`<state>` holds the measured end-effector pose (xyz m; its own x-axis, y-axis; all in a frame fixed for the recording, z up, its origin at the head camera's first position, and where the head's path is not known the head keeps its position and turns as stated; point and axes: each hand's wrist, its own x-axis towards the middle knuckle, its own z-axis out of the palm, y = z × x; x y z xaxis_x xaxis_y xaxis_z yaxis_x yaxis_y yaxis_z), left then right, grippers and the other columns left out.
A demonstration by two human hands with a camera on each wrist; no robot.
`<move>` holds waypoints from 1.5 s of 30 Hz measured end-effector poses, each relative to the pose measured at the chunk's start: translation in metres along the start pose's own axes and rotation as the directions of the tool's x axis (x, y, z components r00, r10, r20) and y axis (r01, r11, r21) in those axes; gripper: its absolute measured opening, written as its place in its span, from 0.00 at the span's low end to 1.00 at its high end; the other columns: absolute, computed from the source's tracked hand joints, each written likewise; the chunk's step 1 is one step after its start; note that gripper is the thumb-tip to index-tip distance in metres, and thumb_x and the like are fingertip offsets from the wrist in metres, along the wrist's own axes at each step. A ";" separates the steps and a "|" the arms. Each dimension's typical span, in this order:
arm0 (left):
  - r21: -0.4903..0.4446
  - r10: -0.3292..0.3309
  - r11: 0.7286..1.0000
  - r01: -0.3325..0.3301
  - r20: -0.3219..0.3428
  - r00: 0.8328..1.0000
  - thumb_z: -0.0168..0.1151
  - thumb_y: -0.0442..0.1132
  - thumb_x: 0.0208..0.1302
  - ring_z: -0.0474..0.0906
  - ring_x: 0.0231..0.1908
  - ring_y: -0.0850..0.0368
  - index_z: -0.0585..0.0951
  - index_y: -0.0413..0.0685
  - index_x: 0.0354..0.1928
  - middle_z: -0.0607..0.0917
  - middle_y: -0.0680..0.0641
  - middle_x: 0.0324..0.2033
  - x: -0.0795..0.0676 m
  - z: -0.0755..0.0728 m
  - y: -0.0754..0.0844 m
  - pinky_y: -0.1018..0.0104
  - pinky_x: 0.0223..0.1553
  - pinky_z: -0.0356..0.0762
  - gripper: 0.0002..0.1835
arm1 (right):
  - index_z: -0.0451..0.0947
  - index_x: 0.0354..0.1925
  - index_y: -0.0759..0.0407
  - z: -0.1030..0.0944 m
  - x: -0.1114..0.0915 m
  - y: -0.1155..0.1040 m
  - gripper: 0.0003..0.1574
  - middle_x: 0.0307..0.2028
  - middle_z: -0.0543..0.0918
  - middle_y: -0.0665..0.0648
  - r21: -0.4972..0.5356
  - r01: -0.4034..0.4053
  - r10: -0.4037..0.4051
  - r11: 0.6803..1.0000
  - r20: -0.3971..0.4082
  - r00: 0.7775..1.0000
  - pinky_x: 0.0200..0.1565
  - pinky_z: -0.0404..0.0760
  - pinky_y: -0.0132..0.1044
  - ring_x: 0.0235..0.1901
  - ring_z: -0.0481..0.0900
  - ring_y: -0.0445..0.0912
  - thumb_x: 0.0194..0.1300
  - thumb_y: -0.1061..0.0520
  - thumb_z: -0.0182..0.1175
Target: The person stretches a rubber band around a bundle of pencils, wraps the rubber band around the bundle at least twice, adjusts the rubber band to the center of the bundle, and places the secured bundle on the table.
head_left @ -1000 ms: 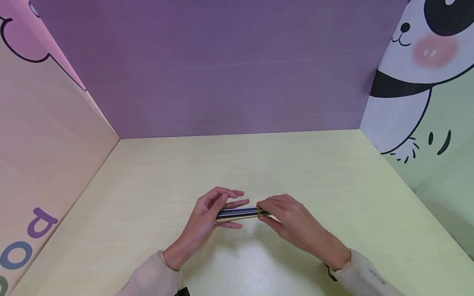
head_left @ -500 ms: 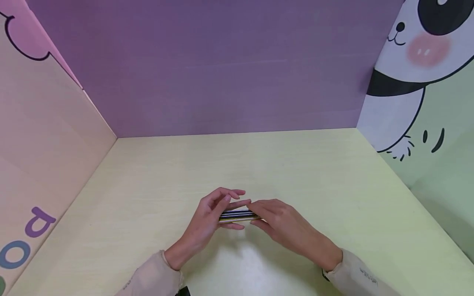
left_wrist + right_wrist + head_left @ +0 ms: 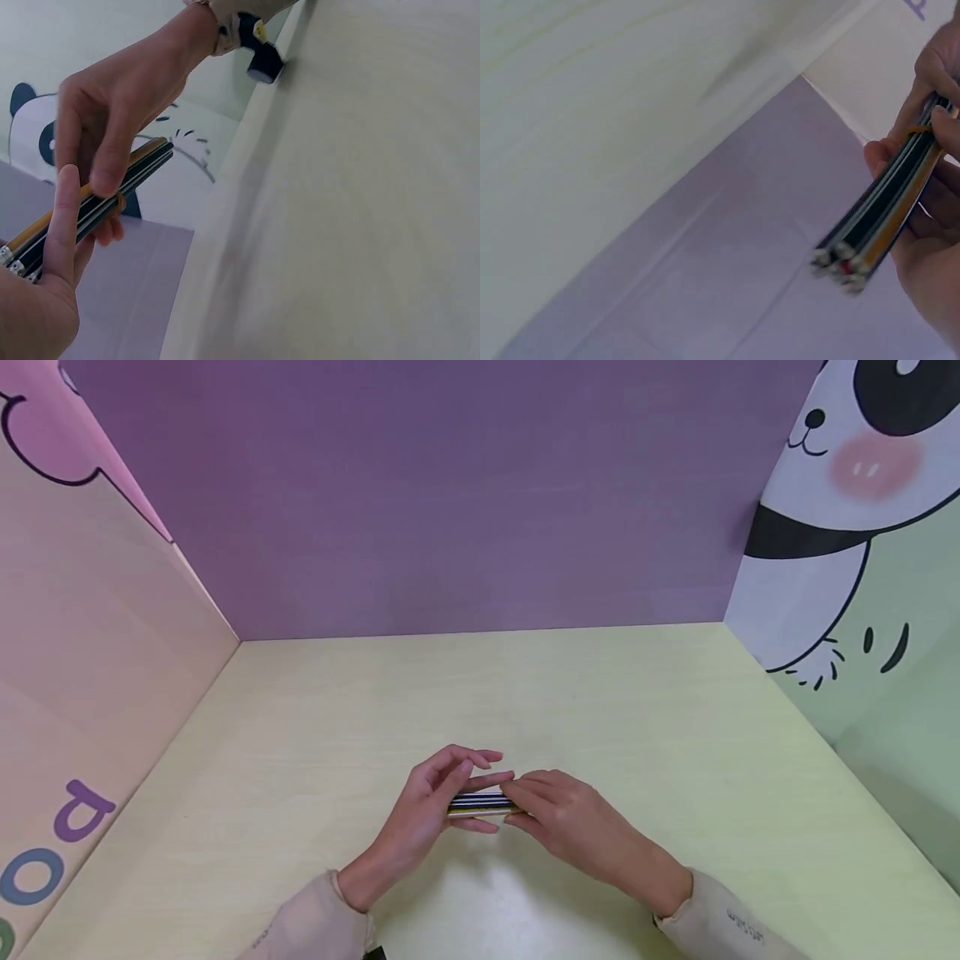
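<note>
A bundle of pencils (image 3: 478, 803), dark striped ones with an orange one among them, lies level between the two hands above the table. My left hand (image 3: 422, 802) holds its left end, thumb over the top and other fingers extended. In the left wrist view, metal eraser ends (image 3: 16, 264) show by the left palm. My right hand (image 3: 573, 818) grips the bundle farther right with thumb and fingertips. A yellow-orange rubber band (image 3: 919, 130) circles the pencils right at the right fingertips. Whitish ends (image 3: 840, 266) stick out past the right hand in the right wrist view.
Below the hands spreads a pale wood-grain table (image 3: 480, 693). Upright panels enclose it: purple (image 3: 450, 493) at the back, pinkish with letters (image 3: 112, 652) on the left, and light green with a panda picture (image 3: 870, 527) on the right.
My right hand has moved left along the pencils toward my left hand, and its fingers now cover the rubber band in the head view. The left hand stays nearly in place.
</note>
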<state>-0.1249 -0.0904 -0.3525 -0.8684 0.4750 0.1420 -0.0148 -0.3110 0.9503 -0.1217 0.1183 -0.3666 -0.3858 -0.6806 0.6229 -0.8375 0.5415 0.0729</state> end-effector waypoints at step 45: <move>0.937 0.065 -0.089 -0.339 0.345 0.936 0.60 0.43 0.59 0.63 0.19 0.66 0.69 0.50 0.38 0.69 0.59 0.23 0.034 -0.045 -0.010 0.77 0.18 0.62 0.11 | 0.75 0.39 0.51 0.005 -0.006 0.061 0.09 0.28 0.74 0.40 0.033 -0.330 0.297 0.943 0.363 0.883 0.27 0.69 0.24 0.23 0.66 0.34 0.58 0.52 0.61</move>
<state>-0.1765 -0.1081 -0.3696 -0.6432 0.7086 0.2901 0.7598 0.6376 0.1270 -0.1726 0.1527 -0.3695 -0.7298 -0.6196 0.2889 -0.6752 0.7195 -0.1624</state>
